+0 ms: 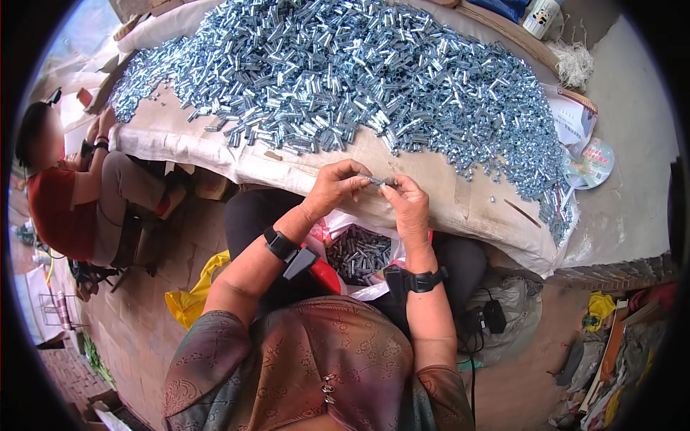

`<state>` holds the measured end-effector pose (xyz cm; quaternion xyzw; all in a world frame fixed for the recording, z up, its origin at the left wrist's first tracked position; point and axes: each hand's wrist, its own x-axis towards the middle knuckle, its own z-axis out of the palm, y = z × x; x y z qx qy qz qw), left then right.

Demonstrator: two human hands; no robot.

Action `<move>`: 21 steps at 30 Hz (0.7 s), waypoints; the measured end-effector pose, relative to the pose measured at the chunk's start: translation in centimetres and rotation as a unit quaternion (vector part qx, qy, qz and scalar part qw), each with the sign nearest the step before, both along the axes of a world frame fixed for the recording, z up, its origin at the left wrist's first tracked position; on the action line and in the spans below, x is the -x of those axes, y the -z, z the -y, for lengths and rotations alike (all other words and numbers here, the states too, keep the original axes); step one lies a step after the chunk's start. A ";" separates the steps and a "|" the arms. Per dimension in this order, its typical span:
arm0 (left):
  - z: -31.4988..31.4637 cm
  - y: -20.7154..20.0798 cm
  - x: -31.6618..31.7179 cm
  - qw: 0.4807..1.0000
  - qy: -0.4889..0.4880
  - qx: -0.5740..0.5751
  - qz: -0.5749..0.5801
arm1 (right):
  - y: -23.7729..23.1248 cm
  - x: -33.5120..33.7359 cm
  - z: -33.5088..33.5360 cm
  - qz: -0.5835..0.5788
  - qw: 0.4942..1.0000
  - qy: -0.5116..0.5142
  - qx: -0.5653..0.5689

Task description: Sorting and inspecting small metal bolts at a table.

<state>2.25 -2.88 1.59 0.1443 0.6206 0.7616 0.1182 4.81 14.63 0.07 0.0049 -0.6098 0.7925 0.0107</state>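
In front of my chest, above the table's near edge, my two hands meet at the fingertips. My left hand [335,188] pinches one end of a small metal sleeve [374,180] between thumb and fingers. The other end is at the pinched fingertips of my right hand [410,207], which partly cover it. Beyond them a large heap of shiny metal sleeves [323,79] spreads over the cloth-covered table [287,164]. Much smaller metal pieces [528,161] form the heap's right side. Below my hands, between my legs, an open bag [374,291] holds many darker metal pieces [357,253].
On the left another person [68,194] sits low, hands at the heap's left end. A yellow bag [194,293] lies on the floor by my left leg. Cables and a black adapter [494,316] rest on grey plastic at my right. A round disc [591,164] lies beside the heap.
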 end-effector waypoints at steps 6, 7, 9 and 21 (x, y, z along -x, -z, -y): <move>-0.2 1.0 0.4 0.999 0.007 0.031 0.001 | 1.2 0.2 0.3 -0.193 0.946 0.088 -0.247; -0.3 1.2 0.6 0.998 -0.002 0.062 -0.014 | 1.0 0.2 0.4 -0.216 0.931 0.091 -0.278; -1.1 2.1 0.7 0.965 -0.027 0.183 -0.186 | 1.0 0.3 0.0 -0.209 0.906 0.066 -0.362; -2.2 -0.9 -1.8 0.854 0.139 0.340 -0.369 | 0.0 1.8 -6.8 -0.097 0.785 0.195 -0.580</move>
